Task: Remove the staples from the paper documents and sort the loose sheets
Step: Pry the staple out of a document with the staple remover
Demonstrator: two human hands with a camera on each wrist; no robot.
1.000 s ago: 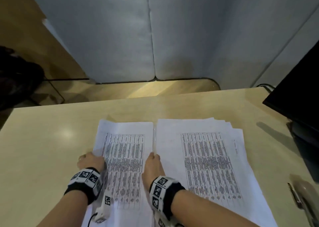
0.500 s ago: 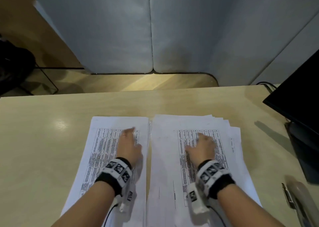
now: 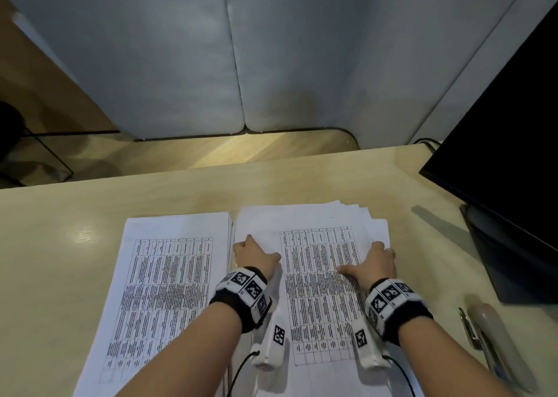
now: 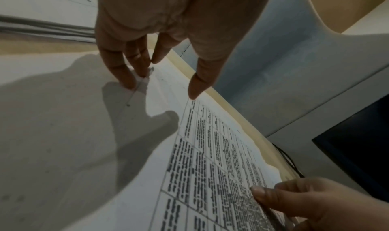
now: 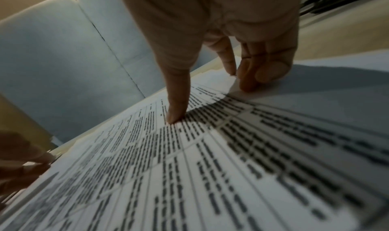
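Two piles of printed table sheets lie side by side on the desk. The left pile [image 3: 169, 275] is neat and nobody touches it. The right pile [image 3: 320, 275] is fanned at its far right corner. My left hand [image 3: 252, 253] stands at that pile's left edge, fingers [image 4: 130, 78] straight and touching the paper rim, thumb spread over the sheet. My right hand [image 3: 376, 260] is at the pile's right side, thumb [image 5: 174, 116] pressed flat on the print and fingers [image 5: 246, 81] down by the right margin. Neither hand lifts a sheet. No staple shows.
A beige stapler-like tool [image 3: 495, 345] with a metal strip lies at the desk's right front. A black monitor [image 3: 507, 124] and its base stand at the right. Grey partition panels [image 3: 271, 49] rise behind the desk [image 3: 60, 245].
My left hand left the left pile and moved right to the right pile's left edge. My right hand slid from the middle of the right pile to its right side.
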